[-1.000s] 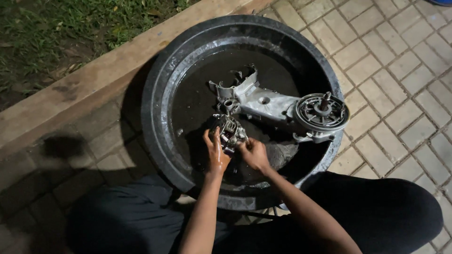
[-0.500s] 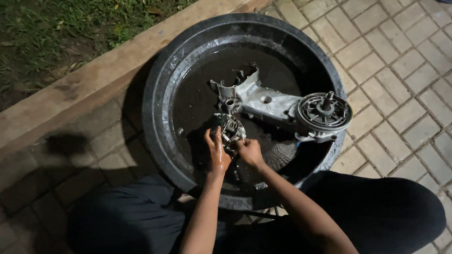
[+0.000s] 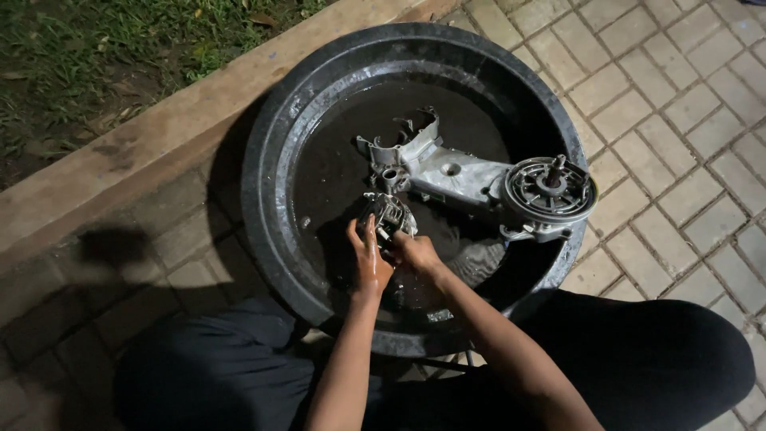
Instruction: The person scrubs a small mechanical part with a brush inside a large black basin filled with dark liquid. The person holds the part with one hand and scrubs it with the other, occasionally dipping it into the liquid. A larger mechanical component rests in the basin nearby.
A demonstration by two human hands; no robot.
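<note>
Crouching over a big black round tub [image 3: 271,183] set on grey paving bricks [image 3: 662,88], the person has both hands down in it; the tub holds dark, murky liquid [image 3: 335,160] and the hands meet just above its surface at the near side. The left hand [image 3: 369,259] is curled around a small finned metal part [image 3: 388,214], fingers wrapped up its left side with the thumb side pressed against it; so that one's clearly gripping it. The right hand [image 3: 415,251] is closed in against the same part from the right and below; fingers look bent round it, though exactly how tight I can't tell, since the knuckles hide the tips. The small part sits touching or just beside the near end of a long grey engine casing [image 3: 455,175], which lies across the tub from the middle out to the right; can't say if the two are actually joined. At the casing's far right end there's a round ribbed wheel with a stub shaft [image 3: 550,190], resting over the tub's rim. Beyond the tub runs a pale concrete kerb [image 3: 159,136] with grass [image 3: 88,56] behind it; dark trousers [image 3: 638,359] show at the bottom, knees either side of the tub.
</note>
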